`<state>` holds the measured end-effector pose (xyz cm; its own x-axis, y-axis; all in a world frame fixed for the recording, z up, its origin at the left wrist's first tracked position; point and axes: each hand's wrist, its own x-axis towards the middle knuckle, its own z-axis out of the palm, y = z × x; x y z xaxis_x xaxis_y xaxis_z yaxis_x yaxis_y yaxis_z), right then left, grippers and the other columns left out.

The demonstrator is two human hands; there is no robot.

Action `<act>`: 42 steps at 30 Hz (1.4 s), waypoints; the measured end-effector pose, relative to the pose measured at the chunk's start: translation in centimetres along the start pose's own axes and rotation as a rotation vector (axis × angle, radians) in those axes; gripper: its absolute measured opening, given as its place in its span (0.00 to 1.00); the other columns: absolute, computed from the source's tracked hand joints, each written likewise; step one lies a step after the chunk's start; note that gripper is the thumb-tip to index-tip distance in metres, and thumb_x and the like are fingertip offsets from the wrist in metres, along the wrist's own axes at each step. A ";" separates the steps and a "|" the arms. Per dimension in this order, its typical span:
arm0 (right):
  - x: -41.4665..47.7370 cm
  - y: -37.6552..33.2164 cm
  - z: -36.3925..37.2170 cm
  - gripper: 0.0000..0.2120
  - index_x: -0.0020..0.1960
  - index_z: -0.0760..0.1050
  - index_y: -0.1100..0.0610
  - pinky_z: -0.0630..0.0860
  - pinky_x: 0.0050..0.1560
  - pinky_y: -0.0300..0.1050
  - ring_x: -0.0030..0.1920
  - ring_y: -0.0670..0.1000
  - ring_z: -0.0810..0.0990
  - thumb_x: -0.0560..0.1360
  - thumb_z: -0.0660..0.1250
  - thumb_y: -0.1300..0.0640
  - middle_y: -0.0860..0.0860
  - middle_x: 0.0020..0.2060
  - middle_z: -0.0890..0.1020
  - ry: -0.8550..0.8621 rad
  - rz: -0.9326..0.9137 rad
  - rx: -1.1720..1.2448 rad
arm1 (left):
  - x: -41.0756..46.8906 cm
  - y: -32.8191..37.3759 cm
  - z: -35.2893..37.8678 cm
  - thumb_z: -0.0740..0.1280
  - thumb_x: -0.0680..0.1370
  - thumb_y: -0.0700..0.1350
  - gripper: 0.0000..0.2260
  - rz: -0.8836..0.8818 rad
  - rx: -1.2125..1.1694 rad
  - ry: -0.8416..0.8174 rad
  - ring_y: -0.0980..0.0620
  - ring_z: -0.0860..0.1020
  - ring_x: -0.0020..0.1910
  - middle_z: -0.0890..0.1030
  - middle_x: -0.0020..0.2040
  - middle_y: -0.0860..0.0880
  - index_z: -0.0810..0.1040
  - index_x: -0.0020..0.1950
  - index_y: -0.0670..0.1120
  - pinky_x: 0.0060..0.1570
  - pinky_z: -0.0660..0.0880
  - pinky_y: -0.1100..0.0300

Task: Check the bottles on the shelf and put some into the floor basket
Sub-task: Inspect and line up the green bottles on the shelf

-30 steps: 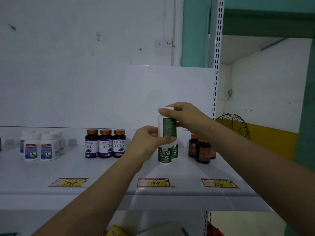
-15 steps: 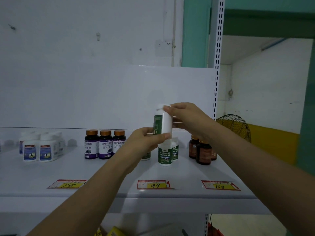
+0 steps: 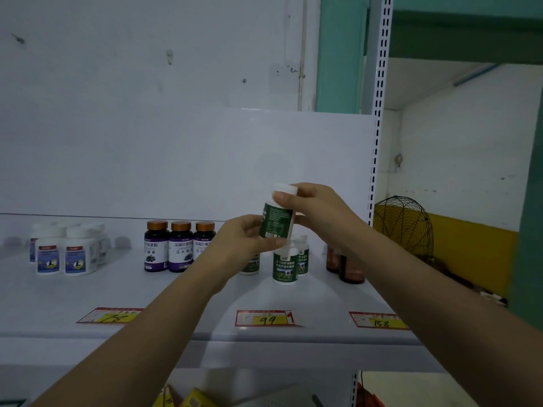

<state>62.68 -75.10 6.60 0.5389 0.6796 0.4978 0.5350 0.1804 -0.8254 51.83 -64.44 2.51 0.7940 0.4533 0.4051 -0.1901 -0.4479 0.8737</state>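
Observation:
A white bottle with a green label (image 3: 276,216) is held in the air above the white shelf (image 3: 182,295), slightly tilted, its back label facing me. My left hand (image 3: 244,240) grips its lower end from the left. My right hand (image 3: 316,212) grips its white cap and upper body from the right. Below it, more green-label bottles (image 3: 285,267) stand on the shelf. The floor basket is out of view.
Three dark purple-label bottles with bronze caps (image 3: 179,246) stand to the left, white blue-label bottles (image 3: 63,254) further left, brown bottles (image 3: 346,265) to the right. Price tags (image 3: 266,318) lie along the shelf front. A wire fan cage (image 3: 402,227) stands beyond the shelf upright.
The bottle was turned in my hands, so its dark green back label now faces me, and it tilted a little. Both hands stayed at about the same height.

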 end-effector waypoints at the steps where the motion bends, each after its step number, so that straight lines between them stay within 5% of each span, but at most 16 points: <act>1: -0.4 -0.1 0.3 0.15 0.58 0.78 0.57 0.78 0.57 0.44 0.54 0.51 0.81 0.72 0.72 0.55 0.51 0.52 0.83 0.042 -0.079 -0.046 | 0.3 0.0 0.1 0.73 0.71 0.40 0.16 0.047 -0.004 0.024 0.62 0.78 0.48 0.79 0.48 0.59 0.75 0.56 0.50 0.46 0.74 0.71; 4: -2.1 -0.1 1.7 0.20 0.60 0.77 0.53 0.74 0.60 0.38 0.58 0.45 0.78 0.69 0.75 0.57 0.46 0.56 0.80 0.212 -0.448 -0.193 | 1.3 0.2 0.4 0.75 0.69 0.37 0.20 0.292 0.045 0.268 0.56 0.78 0.56 0.81 0.54 0.55 0.76 0.58 0.49 0.55 0.76 0.60; 6: -3.1 0.4 2.5 0.22 0.62 0.75 0.57 0.71 0.64 0.38 0.61 0.45 0.75 0.70 0.74 0.58 0.50 0.59 0.79 0.327 -0.699 -0.330 | 1.7 0.8 0.8 0.74 0.70 0.37 0.21 0.457 0.089 0.411 0.59 0.77 0.55 0.80 0.53 0.59 0.76 0.58 0.53 0.54 0.76 0.64; 10: -3.6 1.2 2.5 0.22 0.64 0.73 0.63 0.70 0.66 0.40 0.64 0.48 0.73 0.72 0.72 0.59 0.55 0.61 0.77 0.431 -0.844 -0.357 | 2.1 1.5 1.5 0.74 0.70 0.36 0.23 0.572 0.137 0.442 0.57 0.77 0.58 0.80 0.58 0.55 0.76 0.63 0.52 0.58 0.76 0.60; 15: -2.6 -1.5 0.7 0.19 0.62 0.74 0.52 0.75 0.60 0.38 0.59 0.44 0.76 0.73 0.71 0.57 0.47 0.59 0.78 0.299 -0.517 -0.159 | 2.2 2.0 0.6 0.76 0.69 0.45 0.20 0.425 0.179 0.240 0.59 0.77 0.57 0.81 0.55 0.56 0.77 0.59 0.52 0.60 0.74 0.58; 18: 0.2 -4.0 -1.2 0.19 0.62 0.75 0.57 0.77 0.50 0.37 0.53 0.47 0.80 0.73 0.72 0.53 0.50 0.54 0.81 0.167 -0.134 -0.111 | 2.1 2.9 0.2 0.76 0.68 0.51 0.16 0.195 0.180 0.111 0.61 0.79 0.47 0.82 0.47 0.55 0.78 0.53 0.51 0.48 0.74 0.66; 23: 2.3 -4.1 -2.7 0.09 0.52 0.78 0.59 0.81 0.43 0.44 0.46 0.53 0.83 0.75 0.70 0.55 0.57 0.53 0.81 -0.076 0.310 -0.155 | 2.0 2.3 0.7 0.74 0.67 0.57 0.17 -0.060 0.220 0.024 0.54 0.79 0.44 0.82 0.42 0.51 0.79 0.46 0.47 0.44 0.75 0.60; 25: 2.3 -3.3 -2.6 0.07 0.51 0.78 0.60 0.81 0.47 0.43 0.50 0.53 0.82 0.76 0.69 0.58 0.57 0.55 0.80 -0.106 0.309 -0.158 | 1.9 1.3 1.4 0.74 0.67 0.58 0.17 -0.064 0.395 0.100 0.55 0.76 0.40 0.80 0.41 0.50 0.76 0.44 0.47 0.37 0.72 0.61; 30: 2.5 -1.5 -1.1 0.26 0.52 0.79 0.68 0.78 0.58 0.49 0.51 0.53 0.83 0.71 0.72 0.44 0.57 0.50 0.84 -0.066 0.207 -0.479 | 1.8 -0.9 2.7 0.75 0.64 0.61 0.23 -0.005 0.703 0.365 0.52 0.76 0.40 0.78 0.43 0.51 0.71 0.46 0.48 0.33 0.71 0.58; 33: 3.2 -1.1 -0.2 0.29 0.51 0.79 0.71 0.77 0.59 0.56 0.51 0.57 0.83 0.70 0.71 0.43 0.61 0.51 0.83 -0.012 0.142 -0.627 | 2.0 -1.4 3.1 0.74 0.64 0.62 0.25 0.024 0.790 0.443 0.51 0.76 0.42 0.76 0.45 0.51 0.68 0.49 0.49 0.34 0.69 0.58; 36: 4.3 -1.0 0.2 0.24 0.57 0.77 0.69 0.76 0.58 0.55 0.47 0.53 0.79 0.73 0.71 0.49 0.62 0.52 0.82 -0.001 0.094 -0.617 | 2.3 -2.4 2.2 0.73 0.66 0.62 0.26 0.042 0.737 0.395 0.51 0.75 0.45 0.74 0.48 0.51 0.69 0.52 0.48 0.39 0.73 0.55; 42: 7.4 0.0 0.7 0.19 0.65 0.73 0.61 0.72 0.58 0.44 0.62 0.53 0.74 0.76 0.66 0.58 0.55 0.63 0.76 -0.036 0.055 -0.645 | 1.8 -7.4 -2.2 0.62 0.78 0.57 0.25 -0.107 0.969 0.067 0.47 0.70 0.65 0.69 0.69 0.45 0.66 0.69 0.44 0.60 0.69 0.54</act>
<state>66.18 -69.61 10.10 0.5601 0.7015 0.4407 0.7969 -0.3108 -0.5181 53.39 -58.56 -2.64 0.7389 0.5581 0.3775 0.4622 -0.8275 0.3187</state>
